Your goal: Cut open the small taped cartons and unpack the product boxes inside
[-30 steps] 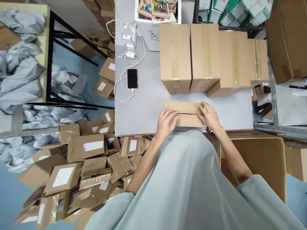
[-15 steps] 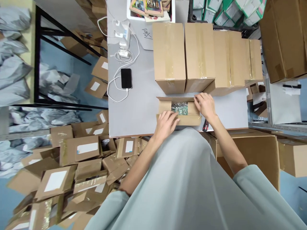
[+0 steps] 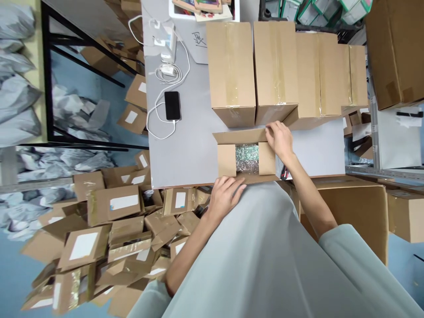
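A small cardboard box (image 3: 226, 160) lies at the near edge of the table with its long flaps folded back. Through the gap between its short end flaps I see a bubble-wrapped item (image 3: 247, 158), partly green; what it is cannot be made out. My left hand (image 3: 225, 194) is at the box's near long flap, fingers bent over it and thumb toward the right. At the far flap's right corner, my right hand (image 3: 280, 138) pinches the cardboard edge. Beside the box's right end lies a red and black box cutter (image 3: 284, 172), partly hidden by my right forearm.
Several taped cartons (image 3: 232, 66) stand in a row behind the box. A black phone (image 3: 172, 106) with a white cable lies at the left. Many used boxes (image 3: 114, 201) are heaped on the floor at left. A large open carton (image 3: 351, 207) stands at the right.
The near long flap has swung out toward my body, and my left hand has come down with it. More of the wrapped item shows. My right hand stays at the far flap's corner.
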Demonstrator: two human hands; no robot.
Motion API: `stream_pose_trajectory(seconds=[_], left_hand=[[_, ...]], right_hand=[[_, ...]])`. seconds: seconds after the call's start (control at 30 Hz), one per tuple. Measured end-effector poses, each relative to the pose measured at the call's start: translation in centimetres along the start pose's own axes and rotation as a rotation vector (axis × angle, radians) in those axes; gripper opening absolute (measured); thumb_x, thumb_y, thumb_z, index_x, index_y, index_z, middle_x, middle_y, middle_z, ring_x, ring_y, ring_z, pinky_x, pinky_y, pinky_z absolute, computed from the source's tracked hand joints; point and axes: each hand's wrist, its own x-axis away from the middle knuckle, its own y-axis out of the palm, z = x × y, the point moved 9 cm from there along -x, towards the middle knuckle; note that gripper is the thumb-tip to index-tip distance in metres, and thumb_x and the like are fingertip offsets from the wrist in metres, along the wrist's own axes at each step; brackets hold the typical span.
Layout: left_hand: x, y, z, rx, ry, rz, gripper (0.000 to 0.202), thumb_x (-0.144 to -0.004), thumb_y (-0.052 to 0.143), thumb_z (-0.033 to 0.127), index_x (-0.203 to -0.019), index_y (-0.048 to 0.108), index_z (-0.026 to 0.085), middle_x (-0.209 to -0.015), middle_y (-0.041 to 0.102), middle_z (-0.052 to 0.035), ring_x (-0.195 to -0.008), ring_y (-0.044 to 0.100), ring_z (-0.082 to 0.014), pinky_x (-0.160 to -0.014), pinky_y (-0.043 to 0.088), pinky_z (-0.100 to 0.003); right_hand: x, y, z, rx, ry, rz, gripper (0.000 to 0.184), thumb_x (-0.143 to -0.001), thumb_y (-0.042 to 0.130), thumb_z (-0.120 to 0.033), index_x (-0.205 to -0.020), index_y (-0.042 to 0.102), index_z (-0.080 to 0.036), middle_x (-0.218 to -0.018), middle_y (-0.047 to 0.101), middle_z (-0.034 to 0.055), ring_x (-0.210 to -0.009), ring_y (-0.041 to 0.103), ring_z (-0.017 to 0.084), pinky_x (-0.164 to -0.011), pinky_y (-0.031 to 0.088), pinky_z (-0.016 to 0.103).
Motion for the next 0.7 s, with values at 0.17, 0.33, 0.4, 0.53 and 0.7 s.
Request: stream_pose_trajectory(seconds=[0.17,0.33,0.4,0.53,0.7], left_hand=[[0.4,0.8,0.6,0.013,0.007,0.006,0.034,-0.118,0.054,0.039,-0.125,0.084,0.024,-0.092,0.081,-0.0087,-0.092,0.07,-0.0269,-0.084,0.053,-0.043],[-2.1,0.1,-0.8,-0.005,-0.095,-0.015,0.036,-0.118,0.052,0.036,-0.126,0.083,0.021,-0.098,0.083,-0.009,-0.096,0.072,-0.0269,-0.089,0.055,-0.042],[-4.3,0.3,-1.8,0.04,-0.128,-0.071,0.033,-0.117,0.055,0.034,-0.128,0.083,0.021,-0.106,0.085,-0.0089,-0.101,0.075,-0.0274,-0.095,0.058,-0.042],[-9.1,2.8,-4.1,0.162,-0.233,-0.272,0.041,-0.105,0.073,0.023,-0.145,0.073,0.018,-0.145,0.078,-0.0126,-0.135,0.073,-0.0297,-0.118,0.055,-0.042],[-12.3,5.9,-4.6,0.065,-0.224,-0.44,0.07,-0.097,0.079,0.015,-0.163,0.056,0.014,-0.165,0.063,-0.0187,-0.154,0.061,-0.034,-0.129,0.048,-0.045]], right_hand=[[-1.2,0.1,-0.5,0.023,-0.02,-0.019,0.031,-0.114,0.047,-0.026,-0.121,0.077,-0.018,-0.121,0.077,0.0169,-0.119,0.065,0.035,-0.106,0.053,0.051],[1.3,-0.9,-4.4,0.229,-0.11,-0.083,0.031,-0.113,0.046,-0.014,-0.123,0.075,-0.016,-0.131,0.072,0.0202,-0.126,0.063,0.036,-0.104,0.054,0.05],[3.3,0.3,-6.3,0.289,-0.205,-0.252,0.032,-0.111,0.046,-0.009,-0.122,0.076,-0.014,-0.128,0.075,0.0198,-0.119,0.068,0.034,-0.1,0.055,0.044],[7.5,3.6,-8.3,0.28,-0.348,-0.657,0.028,-0.113,0.052,-0.017,-0.126,0.077,-0.017,-0.132,0.078,0.0161,-0.106,0.077,0.028,-0.087,0.057,0.036],[9.4,3.9,-6.9,0.288,-0.327,-0.681,0.024,-0.11,0.066,-0.026,-0.128,0.077,-0.015,-0.138,0.075,0.0185,-0.109,0.079,0.032,-0.088,0.061,0.04]])
